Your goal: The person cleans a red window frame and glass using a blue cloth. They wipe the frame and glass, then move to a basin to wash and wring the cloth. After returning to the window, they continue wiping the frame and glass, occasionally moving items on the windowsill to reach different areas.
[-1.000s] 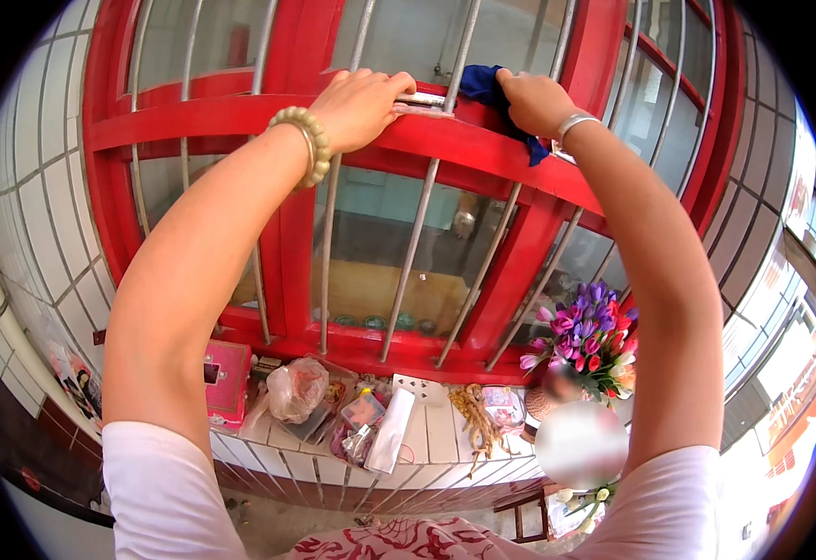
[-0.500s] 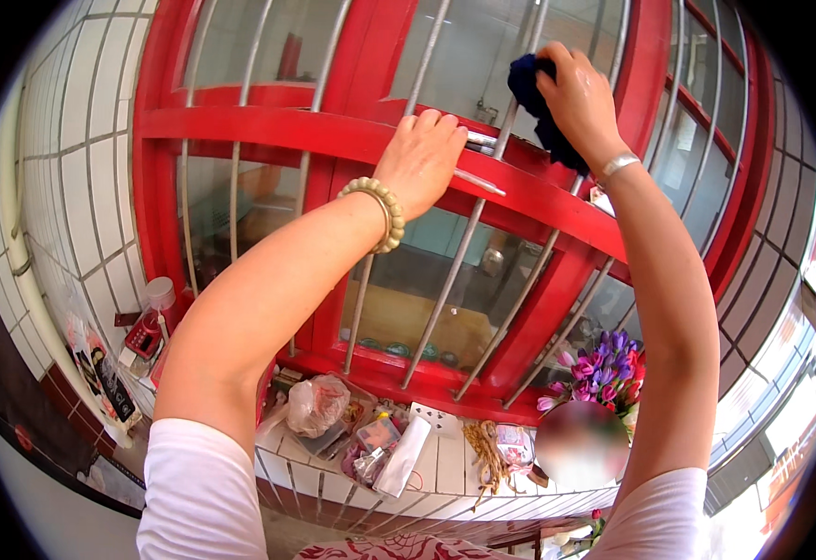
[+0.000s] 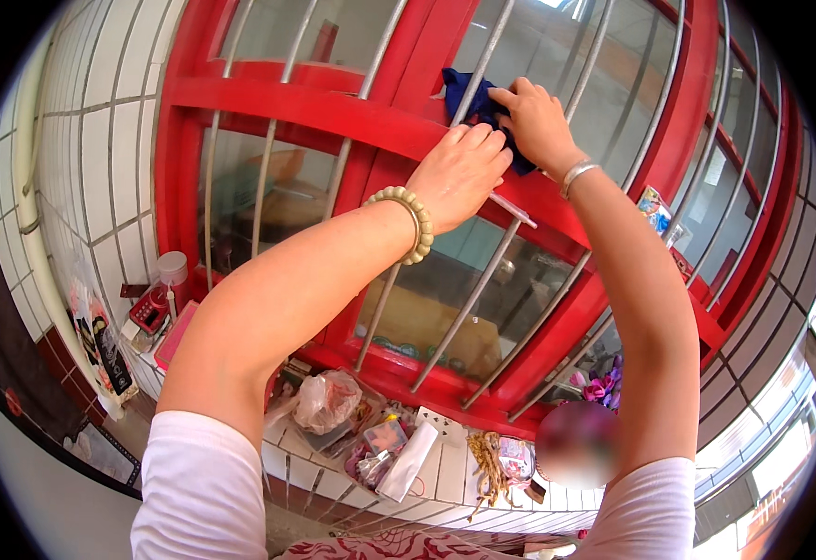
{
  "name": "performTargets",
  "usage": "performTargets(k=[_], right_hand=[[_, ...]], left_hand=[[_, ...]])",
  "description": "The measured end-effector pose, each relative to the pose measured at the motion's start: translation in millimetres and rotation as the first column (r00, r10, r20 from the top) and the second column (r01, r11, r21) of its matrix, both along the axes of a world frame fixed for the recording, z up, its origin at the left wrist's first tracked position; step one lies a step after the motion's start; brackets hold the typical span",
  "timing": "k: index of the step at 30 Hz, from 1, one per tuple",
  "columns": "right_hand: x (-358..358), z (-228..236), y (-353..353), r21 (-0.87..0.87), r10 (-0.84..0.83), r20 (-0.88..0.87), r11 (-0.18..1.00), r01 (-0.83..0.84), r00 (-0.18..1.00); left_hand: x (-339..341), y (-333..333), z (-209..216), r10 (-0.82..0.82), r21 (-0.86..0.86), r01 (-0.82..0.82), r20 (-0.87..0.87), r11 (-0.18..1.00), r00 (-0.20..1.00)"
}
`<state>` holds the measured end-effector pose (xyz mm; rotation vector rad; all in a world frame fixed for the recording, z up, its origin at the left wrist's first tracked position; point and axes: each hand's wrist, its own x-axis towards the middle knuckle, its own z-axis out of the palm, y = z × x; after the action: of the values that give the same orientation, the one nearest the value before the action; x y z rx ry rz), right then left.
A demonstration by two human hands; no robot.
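Observation:
My right hand (image 3: 536, 126) grips a dark blue cloth (image 3: 464, 93), its fingers closed on the fabric. The cloth lies bunched along the top of the red crossbar (image 3: 296, 101) of the window frame, around one of the metal bars. Close beside it, my left hand (image 3: 461, 177) is curled at the crossbar, with its fingertips near the cloth's lower edge. From beneath that hand juts a slim pale stick (image 3: 514, 211); its other end is hidden by the palm. The left wrist wears a beaded bracelet (image 3: 412, 210), the right a silver bangle (image 3: 576, 175).
Metal bars (image 3: 487, 280) cross the window. Below, a white-tiled ledge (image 3: 445, 467) carries a plastic bag (image 3: 327, 399), a white roll (image 3: 408, 462), dried brown strands (image 3: 489, 467) and purple flowers (image 3: 604, 383). To the left stand a red telephone (image 3: 149, 308) and a clear cup (image 3: 173, 268).
My right hand has brought the cloth left and down along the crossbar, close to my left hand. The view has shifted, so the window sits farther right.

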<state>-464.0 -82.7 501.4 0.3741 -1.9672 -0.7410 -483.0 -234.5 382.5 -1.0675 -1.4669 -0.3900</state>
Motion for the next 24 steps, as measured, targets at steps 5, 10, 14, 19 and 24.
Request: performTargets(k=[5, 10, 14, 19, 24], right_hand=[[-20, 41, -15, 0.055, -0.099, 0.387, 0.995, 0.084, 0.917], [-5, 35, -25, -0.057, -0.022, 0.465, 0.997, 0.055, 0.885], [31, 47, -22, 0.063, -0.306, 0.424, 0.949, 0.31, 0.852], [89, 59, -33, -0.177, 0.164, -0.24, 0.962, -0.209, 0.957], [148, 70, 6, -0.261, 0.295, -0.452, 0.858, -0.442, 0.841]], left_hand=[[-4, -2, -1, -0.017, 0.019, 0.019, -0.081, 1.0, 0.997], [-2, -5, -2, -0.049, 0.01, 0.049, -0.053, 0.999, 0.997], [0, -8, 2, -0.047, -0.025, 0.045, -0.085, 0.999, 0.995], [3, -13, 14, -0.09, -0.016, 0.089, -0.084, 0.996, 0.992], [6, -14, 31, -0.178, 0.068, 0.187, -0.123, 0.98, 0.976]])
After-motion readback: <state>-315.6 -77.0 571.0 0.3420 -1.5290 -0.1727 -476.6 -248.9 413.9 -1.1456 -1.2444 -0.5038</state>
